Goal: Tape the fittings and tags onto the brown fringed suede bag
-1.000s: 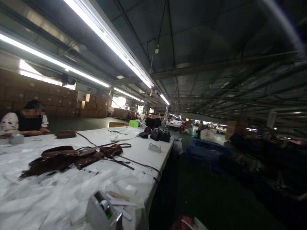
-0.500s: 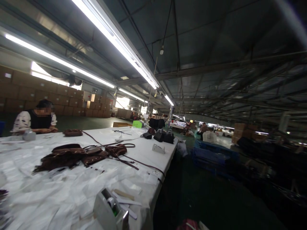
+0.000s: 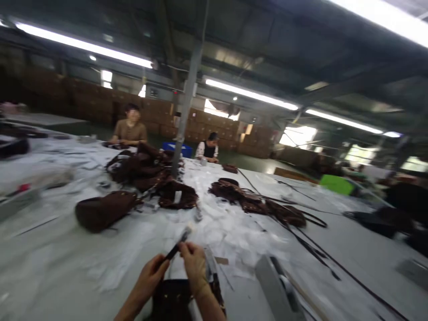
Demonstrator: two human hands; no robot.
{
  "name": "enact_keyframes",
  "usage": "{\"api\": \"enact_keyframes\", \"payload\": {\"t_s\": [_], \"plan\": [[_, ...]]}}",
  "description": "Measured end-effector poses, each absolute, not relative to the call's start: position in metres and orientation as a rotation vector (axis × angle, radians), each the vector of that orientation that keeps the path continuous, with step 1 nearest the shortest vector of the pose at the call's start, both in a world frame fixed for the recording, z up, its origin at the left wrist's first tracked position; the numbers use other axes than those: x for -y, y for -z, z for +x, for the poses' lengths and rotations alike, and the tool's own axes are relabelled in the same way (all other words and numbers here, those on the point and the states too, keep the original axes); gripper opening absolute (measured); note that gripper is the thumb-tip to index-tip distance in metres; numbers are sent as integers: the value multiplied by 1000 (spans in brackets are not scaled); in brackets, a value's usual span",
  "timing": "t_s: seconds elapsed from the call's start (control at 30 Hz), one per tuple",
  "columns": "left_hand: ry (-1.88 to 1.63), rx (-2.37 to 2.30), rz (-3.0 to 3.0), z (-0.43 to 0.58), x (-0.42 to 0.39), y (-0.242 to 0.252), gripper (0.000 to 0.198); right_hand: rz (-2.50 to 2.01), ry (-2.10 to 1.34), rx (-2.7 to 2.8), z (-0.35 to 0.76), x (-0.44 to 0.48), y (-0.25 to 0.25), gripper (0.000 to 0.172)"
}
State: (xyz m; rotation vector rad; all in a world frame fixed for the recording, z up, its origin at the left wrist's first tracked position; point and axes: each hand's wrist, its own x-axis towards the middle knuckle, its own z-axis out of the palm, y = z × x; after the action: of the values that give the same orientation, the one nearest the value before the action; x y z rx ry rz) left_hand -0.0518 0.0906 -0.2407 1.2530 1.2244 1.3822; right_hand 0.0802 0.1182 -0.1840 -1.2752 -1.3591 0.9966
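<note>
Low in the middle of the view, my left hand (image 3: 149, 278) and my right hand (image 3: 194, 265) are closed together on a thin dark strap (image 3: 176, 247) that rises up and right to a pale tip. A dark brown bag (image 3: 174, 298) lies right under my hands on the white-covered table (image 3: 67, 258). The picture is smeared by motion, so the finger detail is soft.
A brown bag (image 3: 103, 213) lies left of my hands. Piles of brown bags (image 3: 150, 174) and long straps (image 3: 267, 207) spread across the table around a grey post (image 3: 185, 107). A tape dispenser (image 3: 277, 285) stands at my right. Two people (image 3: 129, 128) sit at the far side.
The view has swung left and down from the hall and table end to the table in front of me. My two hands, unseen before, now show holding a strap.
</note>
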Motion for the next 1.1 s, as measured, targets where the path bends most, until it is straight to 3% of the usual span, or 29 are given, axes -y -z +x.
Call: {"api": "enact_keyframes", "payload": {"t_s": [0.27,0.43,0.6,0.83,0.93,1.1], "plan": [[-1370,-1152,1224,-72,-88,240,41,-1236,-1119,1396,56,-109,213,43],[-1236,-1072,952,-95,-63,265,53,-1238,-1159,1362,55,-116,220,40],[-1178,-677,739,-89,-42,268,39,-1193,-1182,1365,55,-124,204,40],[-1371,-555,771,-65,-43,237,31,-1210,-1202,1504,66,-127,167,41],[-1444,-699,887,-63,-49,239,31,-1244,-1049,1779,64,-118,164,40],[-1497,-860,915,-61,-58,263,30,-1342,-455,2132,54,-97,197,32]]}}
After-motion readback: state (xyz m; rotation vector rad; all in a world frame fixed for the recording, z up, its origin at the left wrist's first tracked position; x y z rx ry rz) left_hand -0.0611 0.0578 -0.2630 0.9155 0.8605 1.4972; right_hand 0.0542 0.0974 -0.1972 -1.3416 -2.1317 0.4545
